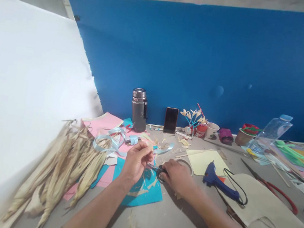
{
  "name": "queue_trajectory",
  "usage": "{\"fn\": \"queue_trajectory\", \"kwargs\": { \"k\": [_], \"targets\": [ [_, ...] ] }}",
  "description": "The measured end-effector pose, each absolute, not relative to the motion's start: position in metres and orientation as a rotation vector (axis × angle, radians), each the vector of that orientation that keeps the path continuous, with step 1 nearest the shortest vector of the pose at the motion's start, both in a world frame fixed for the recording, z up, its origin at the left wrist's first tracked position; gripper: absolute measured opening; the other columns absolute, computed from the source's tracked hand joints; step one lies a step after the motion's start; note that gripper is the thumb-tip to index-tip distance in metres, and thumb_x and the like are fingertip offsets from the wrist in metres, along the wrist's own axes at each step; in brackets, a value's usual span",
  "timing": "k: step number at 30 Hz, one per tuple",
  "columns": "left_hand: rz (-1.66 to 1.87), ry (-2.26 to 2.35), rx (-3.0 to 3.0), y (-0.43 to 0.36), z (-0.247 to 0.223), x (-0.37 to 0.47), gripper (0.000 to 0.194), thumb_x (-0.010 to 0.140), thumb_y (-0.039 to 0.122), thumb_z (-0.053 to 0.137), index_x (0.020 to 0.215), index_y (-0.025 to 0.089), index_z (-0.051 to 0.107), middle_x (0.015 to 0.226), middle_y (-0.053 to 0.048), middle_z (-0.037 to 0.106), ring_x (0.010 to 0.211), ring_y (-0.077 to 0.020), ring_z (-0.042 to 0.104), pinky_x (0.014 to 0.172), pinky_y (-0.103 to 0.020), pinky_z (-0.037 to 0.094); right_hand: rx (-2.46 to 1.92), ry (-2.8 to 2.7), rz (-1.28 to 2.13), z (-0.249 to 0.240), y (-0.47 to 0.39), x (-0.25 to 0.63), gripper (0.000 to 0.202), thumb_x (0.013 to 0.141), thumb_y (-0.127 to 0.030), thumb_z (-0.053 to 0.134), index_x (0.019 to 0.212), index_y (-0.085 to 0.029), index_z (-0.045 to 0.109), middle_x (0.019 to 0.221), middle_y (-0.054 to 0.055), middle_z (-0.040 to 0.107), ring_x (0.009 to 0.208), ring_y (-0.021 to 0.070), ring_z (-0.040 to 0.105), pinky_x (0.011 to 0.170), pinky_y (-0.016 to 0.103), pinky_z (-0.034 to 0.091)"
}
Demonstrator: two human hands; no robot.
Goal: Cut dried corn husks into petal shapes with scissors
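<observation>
Pinching left hand (134, 161): grip closed to fingertips on a pale scrap (150, 148), probably for fine control.
Right hand (177, 175): grip curled round the scissors (159, 170) by their handles, blades towards the left hand, likely keeping the edge near; blade gap, can't tell.
Sheet (153, 198): blue, beneath the hands, strewn with offcuts, perhaps catching them.
Husks (58, 176): over at nine o'clock from the hands, bunched within reach.
Glue gun (220, 184): three o'clock, lying on its side.
Flask (139, 115): eleven o'clock, upright; no writing readable anywhere.
</observation>
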State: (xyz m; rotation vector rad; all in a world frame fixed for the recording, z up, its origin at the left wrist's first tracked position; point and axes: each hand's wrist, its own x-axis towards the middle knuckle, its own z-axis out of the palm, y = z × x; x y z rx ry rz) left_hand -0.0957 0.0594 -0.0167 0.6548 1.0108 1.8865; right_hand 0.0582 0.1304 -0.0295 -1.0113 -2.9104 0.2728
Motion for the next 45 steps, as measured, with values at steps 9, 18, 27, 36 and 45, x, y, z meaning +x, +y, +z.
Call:
{"fn": "queue_trajectory", "kwargs": {
  "k": [9, 18, 27, 36, 45],
  "targets": [
    [1.937, 0.987, 0.577, 0.057, -0.014, -0.095, 0.023, 0.068, 0.022, 0.073, 0.066, 0.017, 0.051, 0.06, 0.004, 0.053, 0.054, -0.0086, 0.053, 0.05, -0.02, 0.04, -1.093, -2.544, 0.749, -0.034, 0.142, 0.062, 0.017, 0.092, -0.027, 0.05, 0.089, -0.016, 0.063, 0.083, 0.007, 0.068, 0.079, 0.0183, 0.061, 0.068, 0.028, 0.036],
    [2.015, 1.074, 0.539, 0.059, -0.015, -0.095, 0.023, 0.063, 0.023, 0.076, 0.069, 0.017, 0.054, 0.062, 0.004, 0.058, 0.059, -0.0108, 0.06, 0.055, -0.022, 0.047, -0.603, -1.735, 2.039, -0.034, 0.133, 0.06, 0.052, 0.063, -0.063, 0.077, 0.079, -0.016, 0.062, 0.074, 0.002, 0.061, 0.054, 0.0076, 0.043, 0.049, 0.021, 0.03],
    [1.983, 1.133, 0.633, 0.058, -0.017, -0.087, 0.018, 0.066, 0.024, 0.073, 0.066, 0.017, 0.056, 0.062, 0.002, 0.061, 0.057, -0.0116, 0.06, 0.059, -0.026, 0.051, -0.714, -2.023, 1.729, -0.044, 0.127, 0.055, 0.053, 0.068, -0.067, 0.071, 0.062, -0.016, 0.059, 0.056, 0.0, 0.057, 0.048, 0.0085, 0.041, 0.044, 0.022, 0.026],
    [1.985, 1.129, 0.664, 0.059, -0.021, -0.087, 0.015, 0.07, 0.022, 0.073, 0.066, 0.017, 0.059, 0.066, 0.002, 0.061, 0.059, -0.0104, 0.058, 0.062, -0.025, 0.05, -0.783, -2.063, 1.646, -0.044, 0.126, 0.054, 0.048, 0.068, -0.061, 0.073, 0.057, -0.016, 0.061, 0.054, 0.002, 0.058, 0.049, 0.0099, 0.042, 0.046, 0.024, 0.027],
    [1.966, 1.151, 0.628, 0.057, -0.016, -0.085, 0.021, 0.066, 0.023, 0.075, 0.062, 0.017, 0.056, 0.062, 0.003, 0.058, 0.057, -0.0104, 0.058, 0.062, -0.024, 0.049, -0.82, -2.082, 1.625, -0.043, 0.124, 0.054, 0.046, 0.067, -0.057, 0.074, 0.053, -0.016, 0.058, 0.05, -0.001, 0.052, 0.049, 0.0097, 0.039, 0.047, 0.024, 0.026]
  ]
}}
